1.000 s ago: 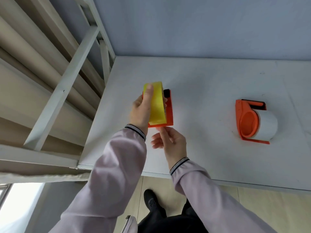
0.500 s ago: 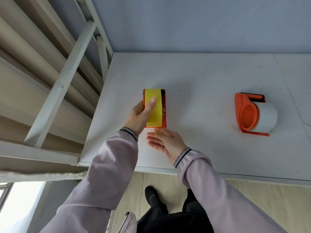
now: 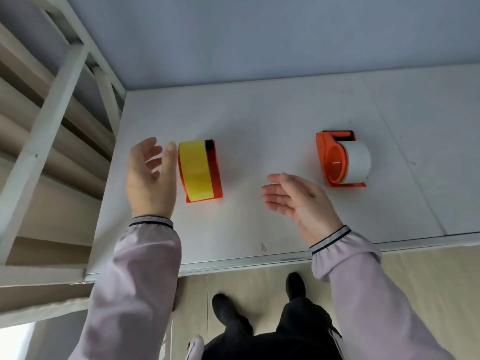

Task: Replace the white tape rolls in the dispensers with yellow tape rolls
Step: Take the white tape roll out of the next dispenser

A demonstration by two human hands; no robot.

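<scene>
1. Left hand (image 3: 150, 180) spread, empty – just left of yellow tape (image 3: 196, 172) in left dispenser (image 3: 215, 175).
2. Right hand (image 3: 298, 201) spread, empty, between dispensers.
3. White tape (image 3: 357, 162) in right dispenser (image 3: 333, 159) – on table (image 3: 259, 113).

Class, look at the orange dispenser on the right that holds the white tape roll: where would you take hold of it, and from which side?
Probably grip the orange dispenser across its flat orange side plate and the white tape roll, coming from above with the right hand, which is open and nearest. It stands on its base on the table; avoid the black end, where the cutter likely sits.
</scene>
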